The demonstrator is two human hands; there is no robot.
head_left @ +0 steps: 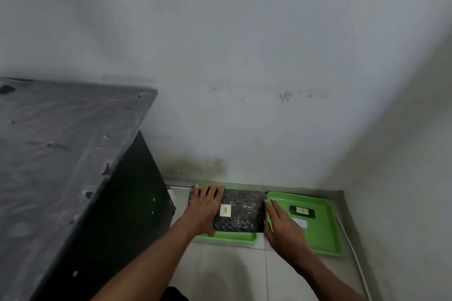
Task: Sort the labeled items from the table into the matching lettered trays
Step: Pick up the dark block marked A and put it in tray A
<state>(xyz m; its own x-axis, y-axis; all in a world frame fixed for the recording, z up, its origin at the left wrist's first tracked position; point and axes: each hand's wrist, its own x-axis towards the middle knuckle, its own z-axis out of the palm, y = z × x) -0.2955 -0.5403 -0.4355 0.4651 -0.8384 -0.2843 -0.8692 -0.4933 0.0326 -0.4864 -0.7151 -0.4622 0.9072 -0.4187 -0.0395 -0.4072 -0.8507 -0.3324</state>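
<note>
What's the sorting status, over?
Left hand flat on item A, right hand against its right end. Item A over left green tray. Right tray holds small black piece. Nothing blocking.

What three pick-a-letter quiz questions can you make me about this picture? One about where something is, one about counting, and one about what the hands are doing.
1. Where is the black wrapped item with the A label?
A) on a chair
B) over the left green tray
C) leaning on the wall

2. How many green trays are on the floor?
A) two
B) one
C) four

3. What are the hands doing?
A) making fists
B) waving in the air
C) touching the item with straight fingers

Answers:
1 B: the black wrapped item covers most of the left green tray.
2 A: the left green tray and the right green tray sit side by side.
3 C: the left hand lies flat on top of it, and the right hand rests against its right end.
</note>
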